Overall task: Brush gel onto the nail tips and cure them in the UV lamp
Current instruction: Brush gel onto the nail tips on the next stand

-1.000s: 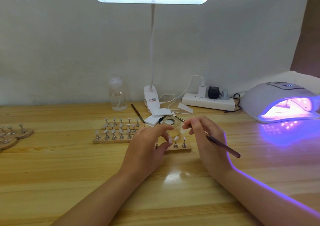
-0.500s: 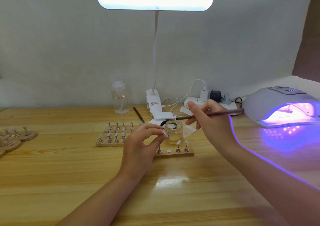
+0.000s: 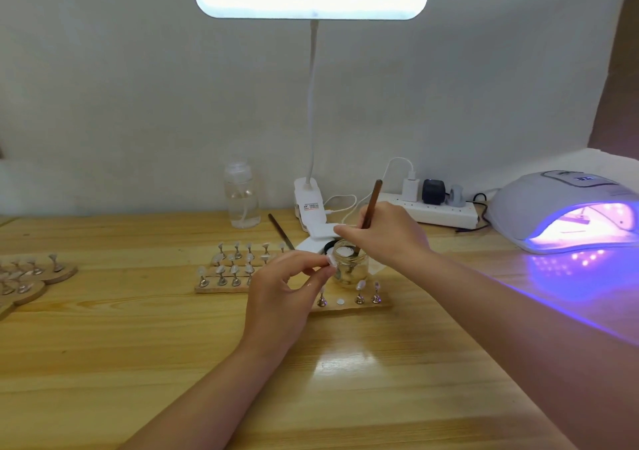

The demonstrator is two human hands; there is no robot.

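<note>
My right hand [image 3: 383, 233] grips a brown brush [image 3: 370, 204] held nearly upright, its bristle end dipped into a small glass jar [image 3: 349, 266] of clear gel. Just left of the jar, my left hand [image 3: 283, 294] pinches a nail tip [image 3: 330, 260] on its small stand between thumb and fingers. A wooden strip [image 3: 349, 303] in front of the jar carries three metal stands with nail tips and one bare white dot. The UV lamp [image 3: 567, 207] glows purple at the right.
A second wooden board [image 3: 221, 287] with several nail tips lies left of the jar. Round wooden holders [image 3: 31, 277] sit at the far left. Behind are a clear bottle [image 3: 242, 195], a spare brush [image 3: 280, 230], a clip desk lamp [image 3: 311, 204] and a power strip [image 3: 439, 211].
My right hand swung the brush from pointing sideways to upright and lowered its tip into the jar. My left hand kept holding the nail tip beside the jar.
</note>
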